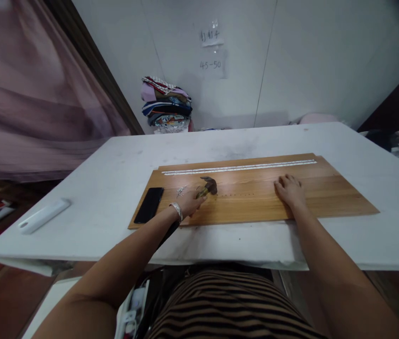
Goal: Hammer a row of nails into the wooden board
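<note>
A long wooden board (333,195) lies on the white table (114,160). My left hand (191,203), with a silver bracelet on the wrist, is closed round the handle of a hammer (209,185) whose dark head rests on the board. My right hand (289,189) lies flat on the board with the fingers spread, holding nothing. A row of small nails (233,193) runs in the board between the two hands. A few loose nails (181,190) lie just left of the hammer. A black phone (149,205) lies on the board's left end.
A white strip (238,166) runs along the board's far edge. A white flat object (44,215) lies at the table's left edge. Folded clothes (166,106) are stacked against the wall behind. A pink curtain (33,94) hangs at the left.
</note>
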`<state>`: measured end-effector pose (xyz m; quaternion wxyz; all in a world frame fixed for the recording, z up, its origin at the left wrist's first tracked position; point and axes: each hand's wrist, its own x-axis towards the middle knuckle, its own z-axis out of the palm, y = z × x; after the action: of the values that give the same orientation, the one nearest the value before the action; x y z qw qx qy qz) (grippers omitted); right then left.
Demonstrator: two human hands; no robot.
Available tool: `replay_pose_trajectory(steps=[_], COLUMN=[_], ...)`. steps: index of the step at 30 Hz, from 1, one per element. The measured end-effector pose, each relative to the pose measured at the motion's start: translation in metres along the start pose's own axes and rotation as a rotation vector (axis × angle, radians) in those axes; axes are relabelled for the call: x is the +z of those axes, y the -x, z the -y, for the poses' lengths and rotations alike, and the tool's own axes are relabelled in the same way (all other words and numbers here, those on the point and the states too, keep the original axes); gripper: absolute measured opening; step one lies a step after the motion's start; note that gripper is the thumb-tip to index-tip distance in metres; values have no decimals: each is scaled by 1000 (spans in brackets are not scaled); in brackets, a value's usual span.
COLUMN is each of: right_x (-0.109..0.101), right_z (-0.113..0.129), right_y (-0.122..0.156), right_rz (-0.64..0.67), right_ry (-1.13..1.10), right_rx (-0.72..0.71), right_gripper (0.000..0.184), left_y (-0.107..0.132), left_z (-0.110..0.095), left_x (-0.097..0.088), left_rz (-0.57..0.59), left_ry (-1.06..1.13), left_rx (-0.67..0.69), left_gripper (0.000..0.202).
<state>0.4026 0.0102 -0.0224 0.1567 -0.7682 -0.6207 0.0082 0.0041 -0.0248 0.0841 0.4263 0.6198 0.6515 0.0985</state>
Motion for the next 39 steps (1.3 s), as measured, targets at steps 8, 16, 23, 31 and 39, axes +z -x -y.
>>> replay_pose_trajectory(steps=[8, 16, 23, 31, 39], right_x=[0, 1, 4, 4, 0], right_z=[1, -1, -4, -3, -1], right_y=[0, -1, -1, -2, -1], right_rz=[11, 10, -17, 0, 6], right_ry=[-9, -4, -17, 2, 4], right_rx=[23, 12, -4, -5, 2], right_gripper=[43, 42, 41, 42, 42], left_y=[1, 1, -2, -2, -2], left_z=[-2, 2, 4, 6, 4], left_x=[-1, -1, 0, 0, 1], left_rz=[1, 9, 1, 13, -2], left_ry=[-14, 7, -15, -13, 3], left_rx=[-21, -2, -10, 16, 1], left_gripper=[15, 18, 20, 17, 18])
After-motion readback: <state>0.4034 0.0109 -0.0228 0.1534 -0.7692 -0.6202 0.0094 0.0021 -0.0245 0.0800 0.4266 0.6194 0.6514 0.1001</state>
